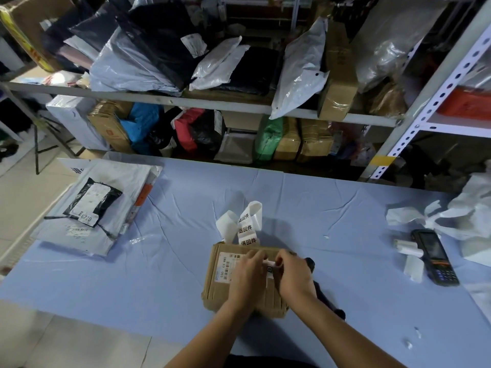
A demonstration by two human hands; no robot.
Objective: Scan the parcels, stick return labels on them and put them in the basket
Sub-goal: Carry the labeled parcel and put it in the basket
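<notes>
1. Mail bags [87,205] lay well left of the box [220,288].
2. Box sat flat, shipping slip up, long axis roughly pointing away from the person.
3. Left hand [245,277] and right hand [295,277] pinched one label [269,262] over the box.
4. Best: tack one edge, smooth flat, clear of barcodes.
5. Scanner [434,257] lay well right of the box.

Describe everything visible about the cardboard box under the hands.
The cardboard box is brown and lies flat on the blue table cover. A white shipping label with barcodes sits on its top, towards the left. The left hand and right hand are over it, pinching a small white sticker between them. A strip of return labels curls up at its far edge; a dark object lies by its right side.
</notes>
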